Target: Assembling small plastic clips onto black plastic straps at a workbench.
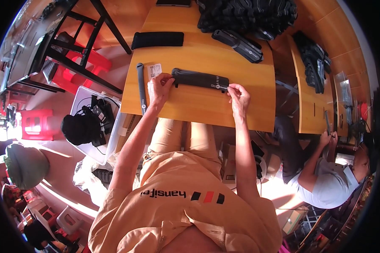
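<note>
A flat black piece [198, 79], long like a folded strap, lies across the wooden table [257, 105] in front of me. Its left end is rounded, and small pale marks show near its right end. My left hand [159, 90] pinches that left end between thumb and fingers. At the opposite end, the thumb and fingertips of my right hand [239, 98] close on the corner. Left of my left hand lies a narrow black strip [141, 86], with a white printed label [156, 70] beside it.
Farther back are a black rectangular pad [158, 39], a stack of black pieces [238, 45] and a large black heap [247, 14]. A white bin [81, 99] with black items and cables stands left of the table. On the right, a co-worker [325, 181] sits at another table.
</note>
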The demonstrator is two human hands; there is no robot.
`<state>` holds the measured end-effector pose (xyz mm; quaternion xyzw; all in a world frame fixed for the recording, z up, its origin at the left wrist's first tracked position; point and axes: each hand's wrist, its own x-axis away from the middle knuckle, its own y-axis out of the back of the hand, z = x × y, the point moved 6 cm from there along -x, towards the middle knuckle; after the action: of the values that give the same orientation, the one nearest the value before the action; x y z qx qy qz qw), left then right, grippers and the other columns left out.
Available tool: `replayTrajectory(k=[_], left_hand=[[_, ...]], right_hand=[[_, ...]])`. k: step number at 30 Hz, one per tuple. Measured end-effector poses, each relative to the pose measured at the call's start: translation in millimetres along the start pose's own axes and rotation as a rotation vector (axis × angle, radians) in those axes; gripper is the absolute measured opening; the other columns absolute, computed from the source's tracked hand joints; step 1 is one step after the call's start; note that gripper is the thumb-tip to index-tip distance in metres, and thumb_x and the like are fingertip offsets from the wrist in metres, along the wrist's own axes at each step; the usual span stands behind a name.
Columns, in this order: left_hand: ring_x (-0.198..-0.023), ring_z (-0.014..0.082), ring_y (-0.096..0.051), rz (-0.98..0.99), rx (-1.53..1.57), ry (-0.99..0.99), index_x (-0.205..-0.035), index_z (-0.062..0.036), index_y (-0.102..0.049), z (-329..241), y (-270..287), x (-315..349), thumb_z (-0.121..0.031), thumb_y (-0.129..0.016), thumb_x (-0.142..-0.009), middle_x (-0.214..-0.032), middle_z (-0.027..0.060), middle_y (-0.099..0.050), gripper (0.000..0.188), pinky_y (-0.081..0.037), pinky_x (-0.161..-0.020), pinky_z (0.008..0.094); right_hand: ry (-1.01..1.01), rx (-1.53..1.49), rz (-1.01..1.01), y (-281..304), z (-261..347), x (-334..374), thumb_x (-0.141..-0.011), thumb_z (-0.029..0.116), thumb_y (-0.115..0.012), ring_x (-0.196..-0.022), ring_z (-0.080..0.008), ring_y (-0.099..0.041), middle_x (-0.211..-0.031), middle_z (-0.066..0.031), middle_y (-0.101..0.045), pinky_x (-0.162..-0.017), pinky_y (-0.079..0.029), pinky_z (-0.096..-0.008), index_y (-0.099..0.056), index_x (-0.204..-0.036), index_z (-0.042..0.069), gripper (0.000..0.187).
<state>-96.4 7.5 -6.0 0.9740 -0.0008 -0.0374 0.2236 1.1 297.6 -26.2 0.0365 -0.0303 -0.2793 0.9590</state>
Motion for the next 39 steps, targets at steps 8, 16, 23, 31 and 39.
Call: replayTrajectory(k=[8, 16, 23, 31, 39], left_hand=[[-0.061, 0.0167, -0.064, 0.008, 0.01, 0.056, -0.086, -0.0025, -0.067, 5, -2, -1, -0.014, -0.068, -0.073, -0.068, 0.0108, -0.066, 0.017, -0.05, -0.059, 0.0275], [-0.061, 0.0179, -0.064, -0.013, 0.007, 0.048, -0.085, -0.003, -0.067, 10, -4, -3, -0.014, -0.069, -0.073, -0.068, 0.0106, -0.066, 0.017, -0.05, -0.059, 0.0278], [-0.055, 0.0076, -0.058, -0.006, 0.017, 0.03, -0.087, -0.0013, -0.066, 11, -6, -4, -0.011, -0.069, -0.075, -0.067, 0.0052, -0.065, 0.016, -0.044, -0.049, 0.0218], [-0.054, 0.0084, -0.058, -0.01, -0.001, 0.02, -0.087, -0.0018, -0.066, 13, -6, -4, -0.01, -0.069, -0.075, -0.066, 0.0051, -0.064, 0.015, -0.044, -0.049, 0.0222], [-0.059, 0.0164, -0.062, -0.012, -0.001, 0.029, -0.084, -0.0034, -0.065, 10, -5, -2, -0.014, -0.069, -0.073, -0.066, 0.0087, -0.065, 0.016, -0.049, -0.057, 0.0274]], right_hand=[[-0.02, 0.033, -0.033, -1, 0, -1, -0.079, 0.009, -0.066, -0.063, -0.0053, -0.056, -0.076, 0.0003, -0.061, -0.043, -0.042, -0.0191, -0.064, -0.091, 0.004, 0.013], [-0.015, 0.033, -0.043, -2, 4, 1, -0.08, 0.008, -0.065, -0.063, -0.0048, -0.055, -0.074, 0.0006, -0.061, -0.044, -0.043, -0.0192, -0.064, -0.09, 0.004, 0.011], [-0.021, 0.033, -0.032, -2, 2, 2, -0.079, 0.011, -0.067, -0.065, -0.0051, -0.056, -0.078, 0.0014, -0.061, -0.046, -0.042, -0.0181, -0.063, -0.092, 0.005, 0.015], [0.005, 0.031, -0.051, -4, 2, 1, -0.08, 0.008, -0.065, -0.059, -0.0034, -0.052, -0.069, 0.0023, -0.059, -0.044, -0.043, -0.0187, -0.063, -0.089, 0.004, 0.01], [0.034, 0.085, -0.057, -3, 0, 0, -0.079, 0.009, -0.064, -0.058, -0.0045, -0.053, -0.068, 0.0015, -0.058, -0.045, -0.048, -0.0208, -0.064, -0.088, 0.004, 0.01]])
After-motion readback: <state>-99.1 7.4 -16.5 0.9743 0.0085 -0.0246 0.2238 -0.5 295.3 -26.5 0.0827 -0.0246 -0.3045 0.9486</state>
